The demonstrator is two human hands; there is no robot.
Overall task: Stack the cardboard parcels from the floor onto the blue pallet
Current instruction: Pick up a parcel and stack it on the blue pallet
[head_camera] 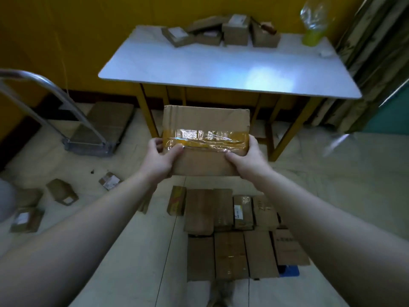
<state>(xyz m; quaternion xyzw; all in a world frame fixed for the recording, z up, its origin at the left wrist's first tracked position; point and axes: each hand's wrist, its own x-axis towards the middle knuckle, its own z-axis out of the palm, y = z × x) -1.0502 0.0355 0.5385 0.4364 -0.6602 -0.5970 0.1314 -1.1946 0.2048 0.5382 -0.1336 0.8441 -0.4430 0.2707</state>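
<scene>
left hand (159, 156) and right hand (246, 159) grip a taped parcel (205, 127), fingers curled round its near corners, in the air above the blue pallet (291, 271). a layer of parcels (230, 238) covers it already; a few small ones (62, 192) wait on the floor (150, 262), so roughly midway, i'd guess.

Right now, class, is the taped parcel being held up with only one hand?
No: the left hand and the right hand both grip the taped parcel, one at each side.

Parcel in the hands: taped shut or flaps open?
Shut. Glossy tape spans the seam of the parcel, flaps lying flat. The left hand and right hand grip its near corners.
</scene>
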